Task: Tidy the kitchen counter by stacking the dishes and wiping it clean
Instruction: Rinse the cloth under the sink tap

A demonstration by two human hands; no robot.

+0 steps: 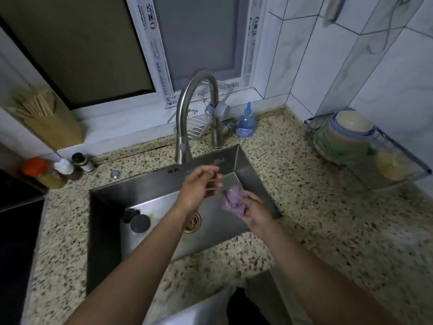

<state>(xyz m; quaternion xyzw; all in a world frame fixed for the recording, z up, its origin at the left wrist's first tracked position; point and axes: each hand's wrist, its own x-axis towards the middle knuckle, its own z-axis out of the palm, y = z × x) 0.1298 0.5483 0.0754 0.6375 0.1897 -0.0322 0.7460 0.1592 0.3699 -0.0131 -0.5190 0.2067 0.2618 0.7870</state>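
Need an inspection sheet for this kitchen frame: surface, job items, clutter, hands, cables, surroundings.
surface: speckled granite counter with a steel sink set in it; too dim to judge wetness.
job's things: purple cloth bunched up over the sink; stacked bowls in a wire rack at the right corner.
clutter: blue soap bottle beside the faucet; condiment bottles at left; round stopper in the sink.
grippers: left hand open above the sink, fingers blurred; right hand grips the cloth.
cables: nothing seen on the counter.
surroundings: tiled wall, window, chopstick holder at left.
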